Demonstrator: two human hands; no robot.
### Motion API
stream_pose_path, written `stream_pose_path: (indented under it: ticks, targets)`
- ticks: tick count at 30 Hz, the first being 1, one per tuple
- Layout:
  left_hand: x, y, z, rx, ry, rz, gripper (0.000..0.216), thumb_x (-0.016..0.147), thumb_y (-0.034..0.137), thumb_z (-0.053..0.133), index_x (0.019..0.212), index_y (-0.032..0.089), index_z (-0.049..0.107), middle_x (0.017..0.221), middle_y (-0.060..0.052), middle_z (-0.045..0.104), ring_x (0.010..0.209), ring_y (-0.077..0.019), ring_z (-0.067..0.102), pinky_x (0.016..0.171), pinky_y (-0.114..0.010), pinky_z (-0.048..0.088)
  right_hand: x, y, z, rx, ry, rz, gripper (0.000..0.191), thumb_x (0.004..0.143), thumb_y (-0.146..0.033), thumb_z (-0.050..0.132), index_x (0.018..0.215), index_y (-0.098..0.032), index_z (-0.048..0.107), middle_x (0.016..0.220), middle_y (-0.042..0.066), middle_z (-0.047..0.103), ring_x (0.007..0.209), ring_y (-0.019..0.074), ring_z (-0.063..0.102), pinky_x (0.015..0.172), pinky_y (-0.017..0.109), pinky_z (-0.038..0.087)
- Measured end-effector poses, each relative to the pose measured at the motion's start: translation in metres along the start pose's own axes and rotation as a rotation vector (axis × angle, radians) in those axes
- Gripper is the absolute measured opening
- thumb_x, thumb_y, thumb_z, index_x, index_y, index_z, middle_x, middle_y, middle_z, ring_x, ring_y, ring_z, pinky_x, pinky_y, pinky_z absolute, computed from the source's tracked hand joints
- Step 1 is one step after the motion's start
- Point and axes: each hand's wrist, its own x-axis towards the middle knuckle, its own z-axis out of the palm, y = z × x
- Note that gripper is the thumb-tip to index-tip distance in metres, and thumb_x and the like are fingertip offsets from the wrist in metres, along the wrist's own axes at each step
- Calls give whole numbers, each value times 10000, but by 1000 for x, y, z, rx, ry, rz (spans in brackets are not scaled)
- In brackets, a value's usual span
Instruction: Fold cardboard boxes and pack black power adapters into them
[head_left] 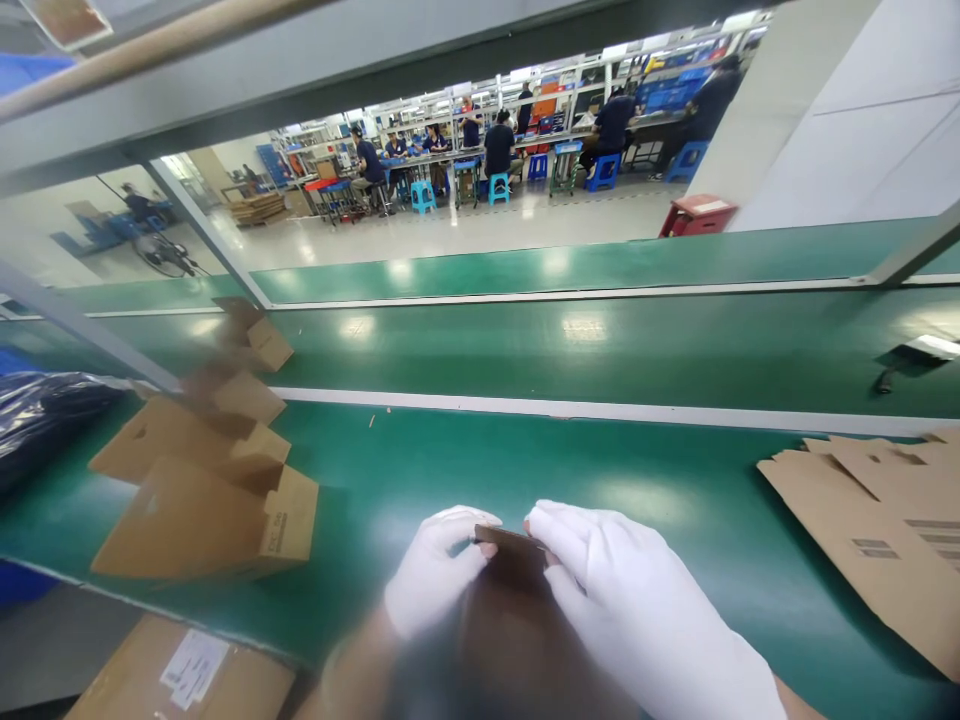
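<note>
Both of my hands wear white gloves with bare fingertips showing. Between them is a brown cardboard piece point(517, 600), its top edge up and its lower part blurred near the bottom of the view. My left hand point(442, 565) pinches the left end of that edge between thumb and fingers. At the right end, my right hand point(600, 570) grips the same cardboard, fingers over the top and thumb on the near side. Whether the piece is a flat sheet or a partly folded box, I cannot tell.
Several partly folded cardboard boxes point(202, 510) stand at the left on the green table point(420, 455). Flat cardboard sheets point(870, 530) lie stacked at the right. A black plastic bag point(45, 420) and a labelled carton point(180, 670) are at the far left. People sit at benches beyond.
</note>
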Motion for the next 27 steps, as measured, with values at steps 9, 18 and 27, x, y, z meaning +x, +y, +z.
stream_pose_path:
  ticks: [9, 18, 27]
  targets:
    - [2, 5, -4, -50, -62, 67, 261, 876, 347, 545, 920, 154, 717, 971, -96, 677, 969, -192, 607, 871, -316, 473, 2, 4, -2, 315, -249, 177, 177, 867, -121, 360, 873, -222, 504, 744, -28, 551, 653, 146, 475, 599, 282, 340]
    - [5, -2, -11, 40, -71, 151, 211, 891, 295, 528, 856, 185, 706, 860, -35, 697, 1030, -174, 587, 921, -306, 438, 25, 14, -21, 1027, -493, 432, 242, 887, -375, 439, 768, -183, 526, 775, 11, 516, 751, 147, 471, 681, 248, 380]
    - [11, -2, -15, 43, -33, 197, 236, 901, 329, 514, 839, 198, 701, 844, -30, 698, 1018, -176, 599, 902, -299, 453, 70, 66, -4, 1113, -146, 621, 349, 803, -430, 586, 1036, -170, 596, 1071, 74, 625, 1037, 204, 556, 909, 281, 423]
